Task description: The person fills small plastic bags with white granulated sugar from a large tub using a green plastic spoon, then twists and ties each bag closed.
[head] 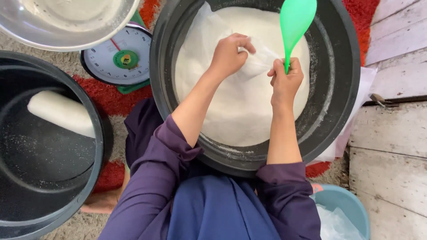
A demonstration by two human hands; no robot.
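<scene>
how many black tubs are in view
2. One black tub sits in the middle, full of white powder, with both hands over it. The other black tub is at the left edge, holding a filled white bag. More may lie outside the picture.

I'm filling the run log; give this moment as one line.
left hand: holds clear bag | right hand: green spoon | black tub: white powder

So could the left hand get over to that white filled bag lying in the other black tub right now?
Probably not straight away: the left hand is pinching the clear bag open over the white powder. The path to the filled bag looks open.
</scene>
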